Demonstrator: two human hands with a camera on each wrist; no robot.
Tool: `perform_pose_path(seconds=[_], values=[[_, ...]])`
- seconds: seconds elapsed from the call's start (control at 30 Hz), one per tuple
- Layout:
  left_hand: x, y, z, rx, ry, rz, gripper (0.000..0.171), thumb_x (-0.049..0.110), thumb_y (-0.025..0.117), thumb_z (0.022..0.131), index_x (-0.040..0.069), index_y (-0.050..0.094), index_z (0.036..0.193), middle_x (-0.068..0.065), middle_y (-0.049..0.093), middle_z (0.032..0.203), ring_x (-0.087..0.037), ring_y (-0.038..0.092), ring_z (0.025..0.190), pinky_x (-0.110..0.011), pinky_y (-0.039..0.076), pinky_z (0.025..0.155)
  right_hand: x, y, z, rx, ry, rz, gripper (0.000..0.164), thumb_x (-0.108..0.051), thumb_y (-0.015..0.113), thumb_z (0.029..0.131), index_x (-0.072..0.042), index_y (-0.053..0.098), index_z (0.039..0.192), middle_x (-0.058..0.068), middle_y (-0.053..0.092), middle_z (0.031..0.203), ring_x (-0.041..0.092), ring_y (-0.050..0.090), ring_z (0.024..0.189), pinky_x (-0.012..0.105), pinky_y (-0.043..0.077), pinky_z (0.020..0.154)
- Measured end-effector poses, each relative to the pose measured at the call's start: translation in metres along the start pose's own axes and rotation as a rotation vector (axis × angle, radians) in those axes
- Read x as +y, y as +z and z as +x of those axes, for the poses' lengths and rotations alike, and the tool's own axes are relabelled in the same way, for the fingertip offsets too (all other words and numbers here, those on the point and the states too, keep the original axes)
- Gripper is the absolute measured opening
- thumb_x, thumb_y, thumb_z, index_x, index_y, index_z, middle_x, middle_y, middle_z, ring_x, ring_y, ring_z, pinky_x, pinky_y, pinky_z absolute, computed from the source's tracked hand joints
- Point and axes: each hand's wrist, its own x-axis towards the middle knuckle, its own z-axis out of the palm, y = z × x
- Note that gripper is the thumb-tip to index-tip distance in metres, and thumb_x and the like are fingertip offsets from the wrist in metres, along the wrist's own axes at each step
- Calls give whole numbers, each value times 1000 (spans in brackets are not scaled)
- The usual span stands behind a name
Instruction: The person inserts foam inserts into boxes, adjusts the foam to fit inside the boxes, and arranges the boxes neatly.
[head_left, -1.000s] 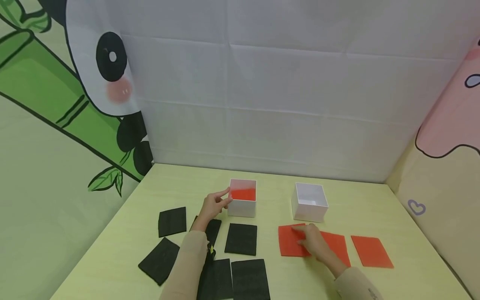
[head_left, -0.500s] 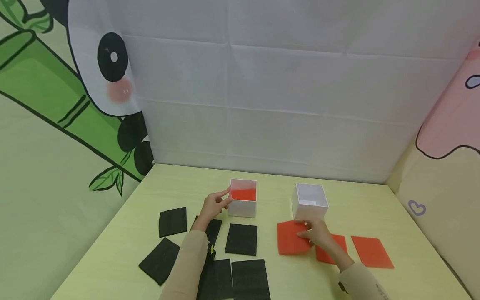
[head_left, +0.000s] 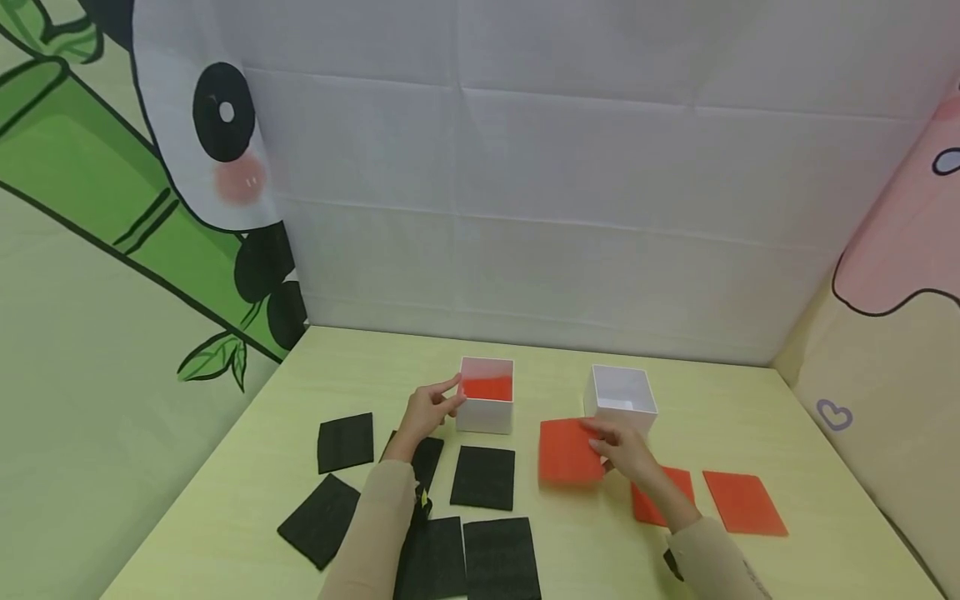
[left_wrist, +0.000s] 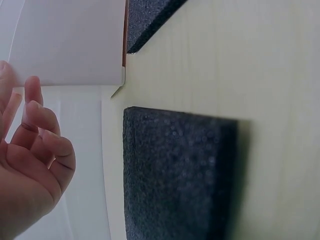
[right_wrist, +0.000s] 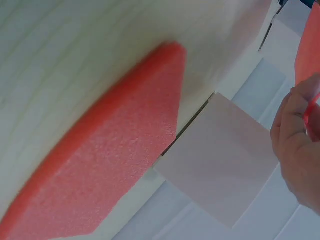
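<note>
In the head view we look forward and down from farthest back, across the table (head_left: 750,417). The left wrist view, sideways and close, shares with it the left hand (head_left: 429,408) and left box (head_left: 483,418); the right wrist view, tilted, the right hand (head_left: 624,448) and its red square (head_left: 566,454).

Red squares (right_wrist: 115,165) look like grainy foam, white boxes (head_left: 484,417) smooth.
</note>
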Motion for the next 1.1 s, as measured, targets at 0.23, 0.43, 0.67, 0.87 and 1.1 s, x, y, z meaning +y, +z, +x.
perform_pose_path(seconds=[0.23, 0.43, 0.67, 0.87, 1.1], values=[[-1, 1, 1, 2, 4, 2, 48, 23, 65, 82, 16, 52, 127, -4, 56, 60, -16, 44, 52, -26, 35, 49, -4, 1, 8, 37, -12, 88, 39, 10, 49, 86, 12, 44, 124, 12, 54, 81, 16, 49, 62, 30, 48, 51], [-1, 1, 2, 2, 10, 1, 47, 23, 65, 82, 16, 52, 127, -4, 56, 61, -16, 45, 53, -25, 35, 49, -7, 5, 15, 103, 39, 106, 38, 10, 49, 86, 9, 46, 124, 9, 53, 79, 16, 48, 63, 27, 47, 51], [0, 1, 1, -2, 1, -8, 47, 22, 65, 82, 16, 52, 127, -4, 56, 61, -16, 44, 52, -25, 34, 49, -12, 9, 24, 121, 21, 118, 36, 10, 47, 87, 10, 46, 123, 13, 54, 85, 17, 50, 65, 26, 47, 54], [0, 1, 1, 1, -8, -4, 47, 21, 65, 82, 17, 51, 127, -5, 56, 62, -16, 43, 52, -25, 33, 48, -17, 13, 33, 129, 15, 166, 31, 11, 45, 88, 11, 47, 119, 15, 57, 86, 14, 50, 62, 25, 46, 53], [0, 1, 0, 5, -16, 1, 48, 22, 65, 82, 17, 51, 127, -5, 56, 61, -16, 43, 51, -25, 34, 48, -25, 18, 42, 136, 33, 170, 29, 10, 43, 90, 11, 46, 119, 19, 58, 92, 15, 54, 65, 25, 47, 56]])
